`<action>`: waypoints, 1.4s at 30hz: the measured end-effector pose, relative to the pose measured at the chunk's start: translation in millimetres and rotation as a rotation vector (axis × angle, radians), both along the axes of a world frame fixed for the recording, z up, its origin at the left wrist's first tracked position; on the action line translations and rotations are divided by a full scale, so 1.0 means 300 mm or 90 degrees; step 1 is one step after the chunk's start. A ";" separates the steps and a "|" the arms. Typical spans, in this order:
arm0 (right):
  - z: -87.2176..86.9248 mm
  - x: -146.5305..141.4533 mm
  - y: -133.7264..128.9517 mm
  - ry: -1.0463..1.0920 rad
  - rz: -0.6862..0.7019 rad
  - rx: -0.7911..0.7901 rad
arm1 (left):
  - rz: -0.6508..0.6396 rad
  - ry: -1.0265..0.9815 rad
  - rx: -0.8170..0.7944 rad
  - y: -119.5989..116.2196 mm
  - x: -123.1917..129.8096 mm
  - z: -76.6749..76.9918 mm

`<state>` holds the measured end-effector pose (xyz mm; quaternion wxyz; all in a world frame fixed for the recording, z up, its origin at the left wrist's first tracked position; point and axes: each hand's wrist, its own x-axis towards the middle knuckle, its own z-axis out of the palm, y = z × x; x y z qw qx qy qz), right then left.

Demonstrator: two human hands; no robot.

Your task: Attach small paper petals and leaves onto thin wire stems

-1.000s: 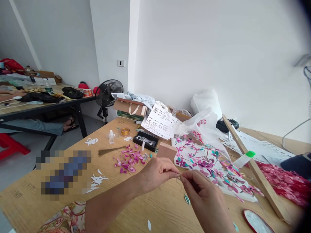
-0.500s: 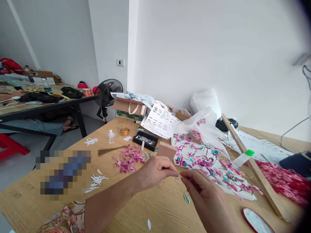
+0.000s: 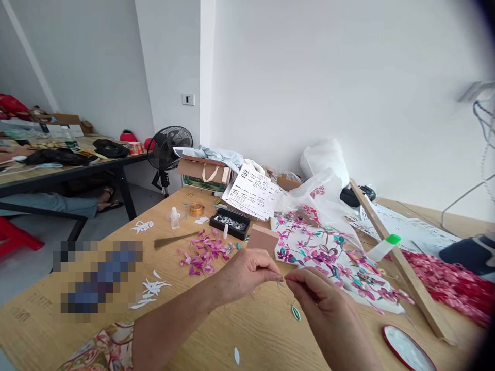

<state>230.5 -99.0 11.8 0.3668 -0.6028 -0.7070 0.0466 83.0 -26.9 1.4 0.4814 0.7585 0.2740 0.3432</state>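
Above the wooden tabletop, my left hand (image 3: 251, 273) and my right hand (image 3: 325, 301) meet almost fingertip to fingertip, each closed in a pinch. A fine thread (image 3: 285, 294) shows faintly at the fingertips and trails below them; what else the fingers hold is too small to make out. Just below, beside my right hand, is a small green leaf-shaped piece (image 3: 296, 313) with a pale edge; whether the thread joins it I cannot tell. A white leaf-shaped cutout (image 3: 236, 356) lies nearer me. Pink petals (image 3: 204, 252) are heaped beyond my left hand.
Beyond the hands are a wooden block (image 3: 263, 238), a black tray (image 3: 230, 223), a small bottle (image 3: 175, 218) and a floral-patterned sheet (image 3: 320, 257). A wooden bar (image 3: 402, 268) lies at right near a red-rimmed oval dish (image 3: 408, 346). White cutouts (image 3: 152, 291) lie at left.
The view has shifted slightly, so the surroundings sit a little further left. Both hands keep their pinch, with the right fingertips very slightly closer to the left.
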 end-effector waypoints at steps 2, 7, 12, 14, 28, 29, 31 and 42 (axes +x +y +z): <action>0.002 0.000 -0.001 -0.005 0.001 -0.002 | -0.010 -0.001 0.004 0.000 -0.002 -0.001; -0.008 0.009 0.000 -0.020 0.011 -0.034 | -0.012 0.003 0.021 -0.001 -0.003 0.002; -0.015 0.011 0.004 -0.015 0.008 -0.045 | 0.001 0.012 0.063 -0.002 -0.002 0.003; -0.015 0.005 0.005 -0.014 0.005 -0.041 | -0.002 0.012 0.081 -0.003 -0.001 0.003; -0.019 0.001 0.005 -0.064 0.025 0.015 | -0.031 0.036 0.088 -0.008 -0.014 0.012; -0.020 0.000 0.005 -0.071 0.024 0.016 | -0.029 0.038 0.099 -0.008 -0.013 0.013; -0.019 -0.004 0.004 -0.090 0.024 0.017 | -0.028 0.040 0.100 -0.009 -0.011 0.015; -0.026 -0.013 0.005 -0.139 0.004 0.061 | -0.014 0.026 0.043 0.004 -0.006 -0.002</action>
